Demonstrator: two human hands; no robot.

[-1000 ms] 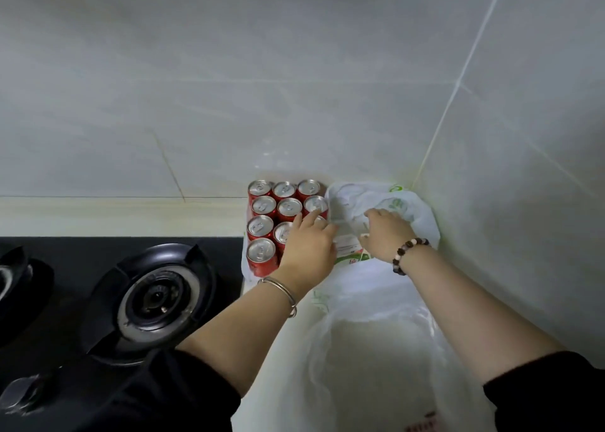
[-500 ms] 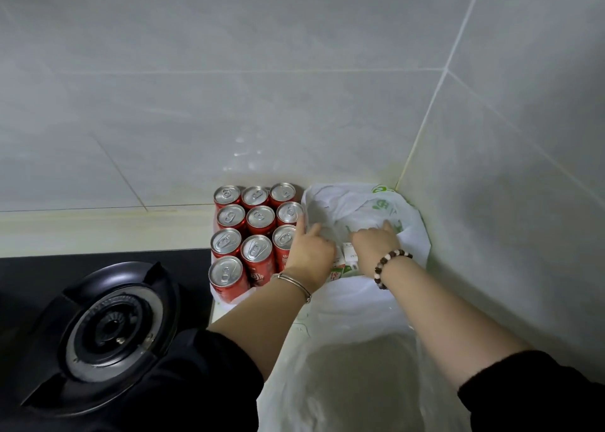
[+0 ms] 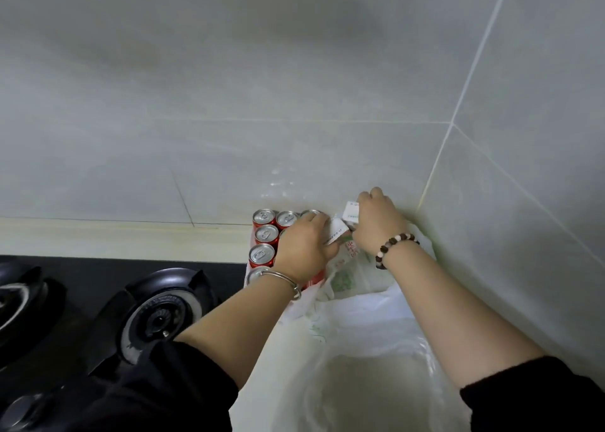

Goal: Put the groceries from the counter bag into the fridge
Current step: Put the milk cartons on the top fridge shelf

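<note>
1. Left hand (image 3: 302,246): fingers curled closed around a white carton with fine print (image 3: 334,231), gripping its left side. A metal bangle (image 3: 282,279) sits on the wrist. The hand lies over the cans and hides several of them.
2. Right hand (image 3: 376,222): fingers folded over the top of a second white carton (image 3: 350,211) in a closed grip. A beaded bracelet (image 3: 394,246) is on the wrist. This hand is held higher than the left, close to the wall corner.
3. Cartons: both raised above the mouth of the white plastic bag (image 3: 366,327), just beside each other. Whether they are joined as one pack cannot be told; the hands cover most of them.
4. Bag: lies on the pale surface (image 3: 131,238) in the corner where the two grey tiled walls (image 3: 229,104) meet, its mouth open toward the hands. More green-and-white packaging (image 3: 343,279) shows inside it under the plastic film.
5. Red cans (image 3: 263,233): upright, silver tops up, packed in rows, touching each other, immediately left of the bag and against the back wall.
6. Gas hob (image 3: 98,300): black, left of the cans; one burner (image 3: 160,317) in full view, a second partly cut by the left edge.
7. Both forearms bare; dark sleeves (image 3: 163,392) pushed up to near the elbows.
</note>
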